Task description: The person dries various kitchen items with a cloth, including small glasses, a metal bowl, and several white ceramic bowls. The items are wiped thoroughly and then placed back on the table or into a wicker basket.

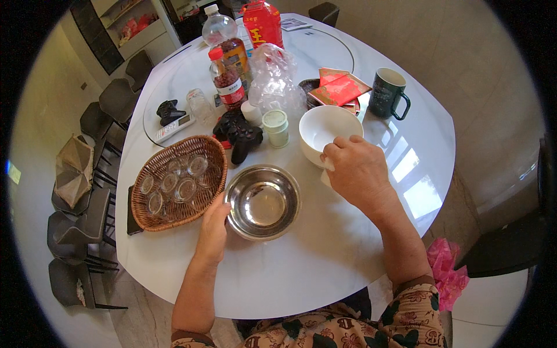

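A shiny metal bowl stands on the table in front of me. My left hand grips its left side, thumb at the rim. Just beyond it to the right is a white bowl. My right hand is closed at that bowl's near right rim, with a crumpled white tissue showing under the fingers. Part of the white bowl's rim is hidden behind this hand. Left of the metal bowl sits a brown wicker basket with several small glass cups inside.
Behind the bowls stand a pale green jar, a black game controller and a clear plastic bag. Farther back are a red-capped bottle and a red bag. A dark mug and red envelopes stand right.
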Motion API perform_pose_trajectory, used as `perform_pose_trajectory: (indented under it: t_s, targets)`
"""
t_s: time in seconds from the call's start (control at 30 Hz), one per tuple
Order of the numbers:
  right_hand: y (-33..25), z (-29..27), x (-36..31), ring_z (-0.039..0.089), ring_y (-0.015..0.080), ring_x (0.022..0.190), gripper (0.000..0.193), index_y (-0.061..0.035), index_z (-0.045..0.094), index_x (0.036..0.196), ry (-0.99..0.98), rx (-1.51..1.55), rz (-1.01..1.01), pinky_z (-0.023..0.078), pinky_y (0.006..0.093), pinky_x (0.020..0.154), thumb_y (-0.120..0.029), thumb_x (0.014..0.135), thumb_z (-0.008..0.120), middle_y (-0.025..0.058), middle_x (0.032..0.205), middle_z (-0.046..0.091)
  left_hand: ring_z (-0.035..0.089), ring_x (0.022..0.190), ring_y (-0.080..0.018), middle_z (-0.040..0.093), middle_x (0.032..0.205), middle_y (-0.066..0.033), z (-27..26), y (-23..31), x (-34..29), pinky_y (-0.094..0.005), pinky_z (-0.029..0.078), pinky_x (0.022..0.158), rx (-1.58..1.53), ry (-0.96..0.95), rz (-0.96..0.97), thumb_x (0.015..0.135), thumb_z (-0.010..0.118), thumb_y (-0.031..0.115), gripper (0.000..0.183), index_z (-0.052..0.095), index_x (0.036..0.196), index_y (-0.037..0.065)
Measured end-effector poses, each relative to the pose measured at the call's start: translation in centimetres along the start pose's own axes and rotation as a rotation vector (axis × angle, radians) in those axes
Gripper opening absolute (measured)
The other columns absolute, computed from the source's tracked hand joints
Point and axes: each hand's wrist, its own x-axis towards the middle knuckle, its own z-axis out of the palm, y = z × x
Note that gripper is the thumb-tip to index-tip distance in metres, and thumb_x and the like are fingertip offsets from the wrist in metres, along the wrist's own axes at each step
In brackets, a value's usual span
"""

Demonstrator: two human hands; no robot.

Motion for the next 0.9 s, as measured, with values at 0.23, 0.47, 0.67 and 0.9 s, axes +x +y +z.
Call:
perform_pose_trajectory:
  t_s: [0.23, 0.47, 0.67, 0.9]
  targets:
    - [0.0, -0.3, 0.2, 0.062, 0.0246, 0.073, 0.005, -0.0087, 0.066, 0.078, 0.180, 0.089, 0.054, 0.050, 0.0353, 0.063, -0.011, 0.073, 0.066, 0.0049, 0.076, 0.063, 0.039, 0.126, -0.0229, 0.040, 0.138, -0.0160, 1.5, 0.5, -0.7, -0.0333, 0.029, 0.106, 0.263, 0.060, 0.127, 0.096, 0.048, 0.033, 0.059, 0.031, 0.139, -0.005]
    - [-0.3, -0.9, 0.1, 0.063, 0.0261, 0.070, 0.007, -0.0072, 0.066, 0.080, 0.184, 0.109, 0.050, 0.051, 0.0365, 0.063, -0.009, 0.073, 0.066, 0.0068, 0.075, 0.062, 0.038, 0.127, -0.0347, 0.038, 0.137, -0.0234, 1.9, 0.4, -1.2, -0.0401, 0.030, 0.105, 0.939, 0.090, 0.494, 0.092, 0.053, 0.037, 0.060, 0.038, 0.133, -0.004]
    - [-0.3, -0.5, 0.5, 0.062, 0.0243, 0.067, 0.012, -0.0072, 0.063, 0.082, 0.440, 0.036, 0.039, 0.050, 0.0330, 0.058, -0.005, 0.071, 0.067, 0.0073, 0.076, 0.062, 0.046, 0.117, -0.0348, 0.041, 0.132, -0.0220, 2.7, 1.6, -1.9, -0.0419, 0.039, 0.097, 1.120, 0.179, 0.644, 0.087, 0.060, 0.030, 0.054, 0.045, 0.128, -0.002]
    - [-0.8, -2.6, -0.2, 0.055, 0.0197, 0.056, 0.014, -0.0035, 0.065, 0.082, 0.824, 0.188, -0.365, 0.045, 0.0295, 0.048, -0.006, 0.068, 0.069, 0.0099, 0.078, 0.062, 0.047, 0.115, -0.0366, 0.042, 0.130, -0.0221, 1.8, 2.0, -2.3, -0.0445, 0.040, 0.095, 0.928, 0.274, 1.011, 0.079, 0.069, 0.023, 0.056, 0.045, 0.124, -0.001]
